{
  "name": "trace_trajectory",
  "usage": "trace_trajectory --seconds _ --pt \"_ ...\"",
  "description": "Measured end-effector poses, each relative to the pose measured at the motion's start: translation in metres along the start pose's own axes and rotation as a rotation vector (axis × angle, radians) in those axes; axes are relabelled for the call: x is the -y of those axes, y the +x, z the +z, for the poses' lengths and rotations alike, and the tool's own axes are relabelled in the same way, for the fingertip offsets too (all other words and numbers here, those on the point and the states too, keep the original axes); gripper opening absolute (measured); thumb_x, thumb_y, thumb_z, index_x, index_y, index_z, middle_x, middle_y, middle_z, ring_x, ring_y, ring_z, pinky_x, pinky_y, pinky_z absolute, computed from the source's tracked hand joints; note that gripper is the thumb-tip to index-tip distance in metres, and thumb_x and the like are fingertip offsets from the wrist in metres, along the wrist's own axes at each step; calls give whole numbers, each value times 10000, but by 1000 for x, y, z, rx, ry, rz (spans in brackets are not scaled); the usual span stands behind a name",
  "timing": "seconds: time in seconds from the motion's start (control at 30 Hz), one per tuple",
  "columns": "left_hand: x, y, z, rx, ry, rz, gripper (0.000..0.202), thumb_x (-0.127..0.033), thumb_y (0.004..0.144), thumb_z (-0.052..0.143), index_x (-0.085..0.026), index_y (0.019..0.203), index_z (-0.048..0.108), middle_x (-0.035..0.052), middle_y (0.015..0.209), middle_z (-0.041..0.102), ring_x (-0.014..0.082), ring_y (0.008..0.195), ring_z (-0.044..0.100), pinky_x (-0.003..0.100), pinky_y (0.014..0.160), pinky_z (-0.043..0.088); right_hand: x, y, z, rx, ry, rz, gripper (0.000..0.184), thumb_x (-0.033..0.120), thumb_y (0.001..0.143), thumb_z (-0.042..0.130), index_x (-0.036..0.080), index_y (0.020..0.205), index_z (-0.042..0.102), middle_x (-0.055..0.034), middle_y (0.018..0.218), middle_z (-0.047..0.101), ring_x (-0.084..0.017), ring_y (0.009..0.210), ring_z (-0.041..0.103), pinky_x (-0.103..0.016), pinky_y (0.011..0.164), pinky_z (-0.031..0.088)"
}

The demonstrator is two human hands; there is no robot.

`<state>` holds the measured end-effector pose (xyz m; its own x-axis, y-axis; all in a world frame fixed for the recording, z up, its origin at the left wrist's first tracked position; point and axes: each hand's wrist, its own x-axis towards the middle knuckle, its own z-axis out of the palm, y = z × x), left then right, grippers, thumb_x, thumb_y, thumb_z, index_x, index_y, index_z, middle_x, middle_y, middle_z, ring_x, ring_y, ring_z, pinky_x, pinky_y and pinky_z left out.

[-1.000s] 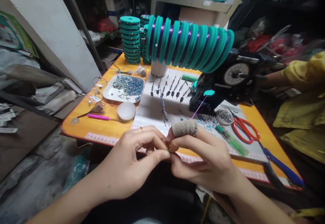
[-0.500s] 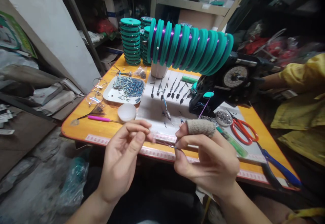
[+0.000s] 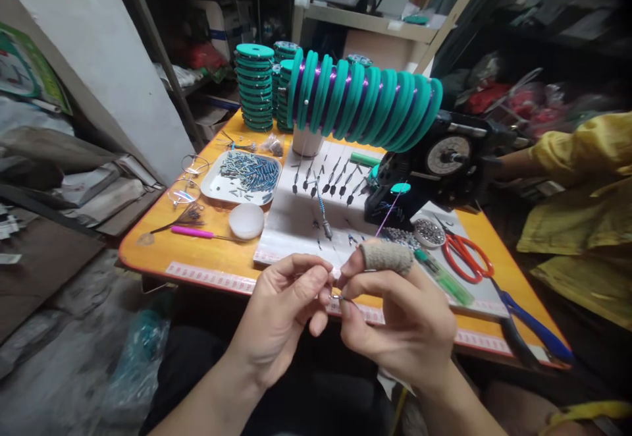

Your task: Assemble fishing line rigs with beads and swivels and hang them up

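Observation:
In front of the table edge, my left hand (image 3: pixel 281 311) is closed, thumb and fingertips pinched on what looks like the end of a thin line. Close beside it, my right hand (image 3: pixel 405 321) pinches a tiny metal piece like a swivel (image 3: pixel 336 298) between thumb and forefinger. A cloth finger sleeve (image 3: pixel 388 258) wraps one of its fingers. A taut purple line (image 3: pixel 389 213) runs down from the winding machine (image 3: pixel 444 156) to behind my right hand. Beyond my hands, a board (image 3: pixel 286 225) bears several small float rigs (image 3: pixel 334 182) and a weighted rig (image 3: pixel 323 215).
Teal foam spools (image 3: pixel 365 100) overhang the board; more are stacked (image 3: pixel 254 87) behind. Left are a tray of small tubes (image 3: pixel 212 179), a white bowl (image 3: pixel 247 220) and a pink-handled tool (image 3: pixel 192 232). Right are red scissors (image 3: pixel 467 258) and blue-handled pliers (image 3: pixel 538 327). A yellow-sleeved person (image 3: pixel 573 159) sits right.
My left hand has moved right and slightly down, so its fingertips now meet those of my right hand. The right hand keeps its pinch and has shifted little.

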<state>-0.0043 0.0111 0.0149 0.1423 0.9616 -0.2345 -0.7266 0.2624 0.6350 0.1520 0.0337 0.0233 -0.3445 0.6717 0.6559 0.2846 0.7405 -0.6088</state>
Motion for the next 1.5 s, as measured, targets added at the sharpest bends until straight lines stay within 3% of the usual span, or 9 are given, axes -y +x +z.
trace_trajectory --seconds 0.17,0.3,0.83,1.1,1.27,1.4,1.5 --pt "3 1 -10 96 377 267 91 -245 843 743 -167 842 697 23 829 674 81 564 614 179 491 542 6 7 1 -8 16 119 202 73 749 694 220 885 667 -53 981 598 -197 938 618 -320 793 548" --pt "1 -2 -12 82 628 462 40 -158 873 668 -179 861 700 31 863 694 102 643 654 194 586 576 8 15 2 22 37 174 183 67 746 688 211 853 652 -45 1006 588 -178 952 601 -293 800 531" --pt "-2 0 -13 88 916 753 140 -35 843 646 -169 861 684 33 861 704 124 814 697 160 656 582 6 16 0 53 83 238 231 28 722 682 214 857 655 -8 1013 612 -140 980 608 -251 872 490" --pt "3 4 -21 60 838 744 162 -74 871 680 -216 910 748 4 889 721 101 823 692 150 681 585 7 16 1 86 28 260 212 39 731 668 214 847 645 -4 1004 618 -124 957 624 -225 848 505" --pt "6 2 -22 3 729 677 192 -87 858 710 -247 927 792 -7 893 755 103 846 719 152 764 596 7 13 6 53 -114 152 154 52 746 661 177 833 641 -45 973 612 -134 911 631 -226 794 528" --pt "10 -4 -24 -3 638 578 386 -116 866 716 -358 1165 734 -26 998 749 100 857 740 160 767 618 6 8 12 22 -237 54 129 72 780 680 159 871 655 -78 961 630 -163 898 641 -264 771 548" --pt "9 -6 -24 32 715 638 440 -93 831 748 -355 1183 718 -24 1051 737 102 861 740 176 785 626 4 5 14 26 -322 -37 140 115 816 705 143 943 652 -121 981 648 -215 909 639 -332 747 568"
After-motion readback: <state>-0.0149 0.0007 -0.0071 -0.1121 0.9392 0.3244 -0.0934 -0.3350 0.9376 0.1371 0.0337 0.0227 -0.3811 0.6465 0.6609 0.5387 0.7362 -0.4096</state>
